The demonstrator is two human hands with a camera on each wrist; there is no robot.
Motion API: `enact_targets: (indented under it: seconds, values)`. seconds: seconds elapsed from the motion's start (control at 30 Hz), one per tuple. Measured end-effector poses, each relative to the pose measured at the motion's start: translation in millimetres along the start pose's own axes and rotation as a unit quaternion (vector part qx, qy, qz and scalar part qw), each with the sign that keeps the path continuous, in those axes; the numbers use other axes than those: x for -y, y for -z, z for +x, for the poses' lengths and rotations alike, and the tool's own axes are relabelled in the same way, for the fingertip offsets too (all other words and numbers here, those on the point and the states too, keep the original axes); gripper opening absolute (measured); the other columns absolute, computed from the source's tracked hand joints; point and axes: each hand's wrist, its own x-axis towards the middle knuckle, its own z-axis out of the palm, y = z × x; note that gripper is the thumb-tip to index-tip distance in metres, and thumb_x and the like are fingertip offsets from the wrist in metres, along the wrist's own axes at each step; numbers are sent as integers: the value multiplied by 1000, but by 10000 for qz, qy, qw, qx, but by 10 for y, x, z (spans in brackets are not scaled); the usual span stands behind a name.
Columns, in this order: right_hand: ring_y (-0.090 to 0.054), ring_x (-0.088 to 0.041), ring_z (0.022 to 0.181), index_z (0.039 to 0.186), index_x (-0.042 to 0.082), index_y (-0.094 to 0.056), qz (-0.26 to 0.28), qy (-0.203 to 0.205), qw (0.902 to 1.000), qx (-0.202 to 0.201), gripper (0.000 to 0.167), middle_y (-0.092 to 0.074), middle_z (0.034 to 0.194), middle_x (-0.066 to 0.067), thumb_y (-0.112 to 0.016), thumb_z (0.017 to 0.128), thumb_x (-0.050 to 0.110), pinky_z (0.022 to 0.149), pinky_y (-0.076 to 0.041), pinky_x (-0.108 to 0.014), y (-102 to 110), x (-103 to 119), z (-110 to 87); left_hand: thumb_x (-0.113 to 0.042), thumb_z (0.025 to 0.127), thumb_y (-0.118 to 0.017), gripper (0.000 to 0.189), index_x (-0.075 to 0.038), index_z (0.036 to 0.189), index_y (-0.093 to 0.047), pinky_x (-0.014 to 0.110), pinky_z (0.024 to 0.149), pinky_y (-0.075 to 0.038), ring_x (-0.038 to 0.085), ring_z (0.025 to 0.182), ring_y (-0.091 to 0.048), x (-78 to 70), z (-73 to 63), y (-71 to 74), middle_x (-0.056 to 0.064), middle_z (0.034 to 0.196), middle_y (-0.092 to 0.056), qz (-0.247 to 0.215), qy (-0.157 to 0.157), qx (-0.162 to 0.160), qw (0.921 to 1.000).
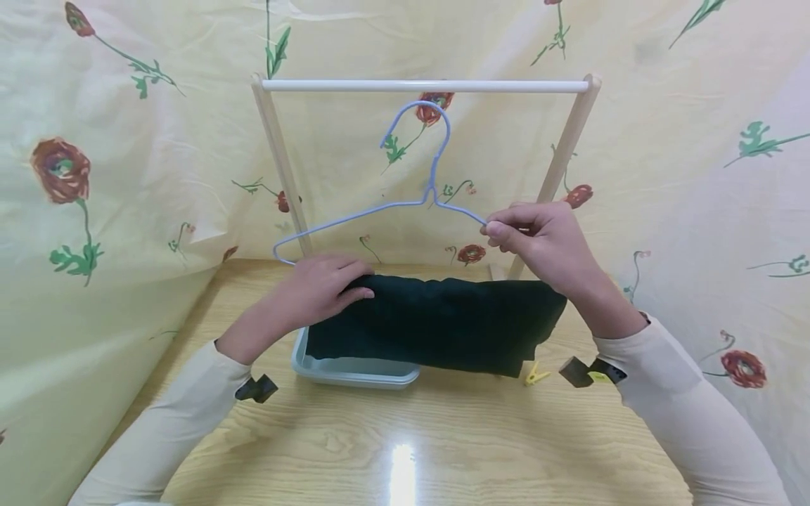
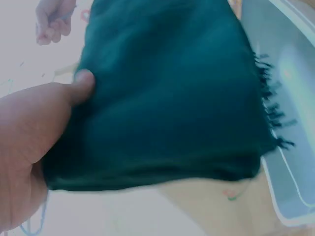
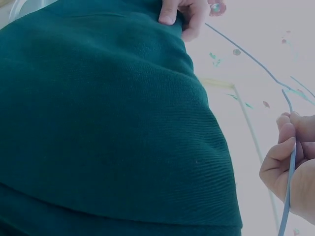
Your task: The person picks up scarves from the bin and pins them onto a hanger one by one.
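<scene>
A dark green scarf (image 1: 436, 320) hangs folded below a thin blue clothes hanger (image 1: 411, 203), with fringe (image 2: 273, 115) along its lower edge in the left wrist view. My left hand (image 1: 323, 284) grips the scarf's upper left part, thumb on the front and the other fingers hidden behind the cloth. The right hand (image 1: 544, 242) pinches the hanger's right shoulder between thumb and fingers; in the right wrist view the blue wire (image 3: 291, 172) runs through that grip. The hanger's hook points up and opens left. Cloth hides the hanger's lower bar.
Behind the hanger stands a wooden rack with a white rail (image 1: 424, 86). A pale blue basin (image 1: 361, 383) sits on the wooden table (image 1: 474, 436), partly covered by the scarf in the head view. To its right lies a yellow clothespin (image 1: 535, 376). Flowered cloth (image 1: 126, 232) surrounds the table.
</scene>
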Motion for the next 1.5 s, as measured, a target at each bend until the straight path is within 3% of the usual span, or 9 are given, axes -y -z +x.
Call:
enact_targets:
  seconds: [0.13, 0.23, 0.33, 0.53, 0.77, 1.03, 1.3, 1.37, 1.5]
  values:
    - [-65, -9, 69, 98, -7, -77, 66, 1, 9999, -114, 9, -72, 83, 11, -70, 94, -3, 66, -54, -16, 30, -12, 2, -33, 87, -81, 34, -7, 105, -68, 30, 65, -51, 20, 72, -60, 63, -24, -41, 3, 88, -66, 410, -388, -597, 9966]
    - [-66, -9, 70, 97, -7, -77, 115, -14, 9998, -156, 9, -72, 83, 11, -69, 94, -4, 67, -54, -16, 38, -1, 5, -39, 81, -85, 41, -7, 98, -65, 28, 58, -43, 19, 66, -53, 82, -32, -63, 3, 81, -60, 724, -372, -891, 9927]
    - [-66, -8, 70, 98, -7, -77, 93, 6, 9998, -149, 9, -72, 83, 12, -69, 94, -4, 67, -55, -16, 42, 11, 3, -45, 83, -84, 44, -7, 98, -66, 31, 62, -47, 21, 71, -56, 86, -37, -60, 4, 86, -63, 842, -197, -866, 9925]
    - [-66, -6, 71, 98, -8, -77, 113, -14, 9997, -203, 9, -72, 83, 14, -69, 93, -5, 67, -54, -15, 64, 16, -5, -38, 96, -67, 36, -6, 110, -74, 45, 87, -56, 28, 96, -71, 94, -69, 24, 9, 107, -75, 386, 233, -447, 9980]
    - [-67, -7, 71, 97, -8, -77, 146, -50, 9996, -236, 9, -72, 83, 14, -69, 93, -6, 67, -55, -15, 71, 2, -4, -14, 95, -73, 13, -2, 100, -75, 40, 78, -58, 25, 82, -70, 152, -96, 29, 8, 92, -74, 161, -271, -824, 9961]
    - [-65, -5, 70, 99, -8, -77, 126, -153, 9994, -282, 9, -70, 81, 16, -71, 92, -4, 67, -53, -14, 43, -4, 9, -3, 86, -80, 17, -1, 101, -75, 40, 79, -60, 27, 86, -73, 155, -125, 16, 11, 97, -77, 480, -689, -1716, 9816]
    - [-63, -9, 71, 100, -5, -78, 10, -263, 9991, -338, 11, -70, 83, 15, -73, 92, 0, 67, -53, -15, -48, -3, 16, -15, 100, -67, 18, -1, 99, -77, 41, 71, -57, 28, 81, -74, 54, -11, 56, 11, 95, -78, 2214, -1005, -2514, 9368]
    - [-62, -10, 72, 101, -4, -79, -76, -302, 9989, -356, 12, -70, 84, 15, -74, 92, 2, 66, -52, -16, -67, -4, 17, -16, 100, -67, 19, 0, 99, -77, 41, 69, -56, 29, 81, -74, 47, -12, 52, 12, 94, -78, 2231, -1019, -2557, 9351]
    - [-64, -9, 74, 102, -3, -79, -150, -410, 9981, -443, 14, -72, 84, 13, -74, 93, 6, 68, -53, -16, -61, -21, 12, -19, 104, -60, 25, -1, 100, -77, 41, 69, -56, 29, 82, -74, 84, -88, 62, 11, 94, -78, 1754, -935, -2572, 9457]
